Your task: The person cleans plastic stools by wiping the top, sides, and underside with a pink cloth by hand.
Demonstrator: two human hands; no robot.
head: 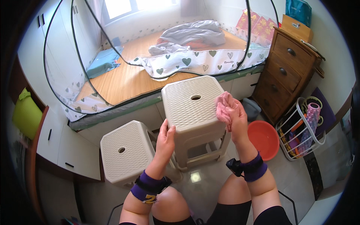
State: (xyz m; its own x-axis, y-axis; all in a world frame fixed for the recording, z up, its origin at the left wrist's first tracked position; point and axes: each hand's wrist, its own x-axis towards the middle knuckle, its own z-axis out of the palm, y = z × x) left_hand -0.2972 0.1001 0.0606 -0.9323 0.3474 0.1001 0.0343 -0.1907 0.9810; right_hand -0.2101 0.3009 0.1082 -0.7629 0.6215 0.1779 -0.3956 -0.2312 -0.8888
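Note:
A beige plastic stool [187, 109] with a woven-pattern seat and an oval hole stands upright in front of me. My left hand [165, 140] rests against its near left corner, thumb and fingers touching the edge. My right hand [238, 119] grips a crumpled pink cloth [224, 105] at the right edge of the seat. Part of the cloth lies over that edge, and my fingers partly hide it. A second beige plastic stool [123, 160] of the same pattern stands to the left, its seat lower in the picture.
Behind the stools is a platform bed [126, 95] under a mosquito net with heart prints [186, 62]. To the right are a red basin [263, 140], a grey bucket [251, 108], a white basket [312, 143] of exercise items and a wooden chest of drawers [284, 70]. White cabinets [56, 146] line the left.

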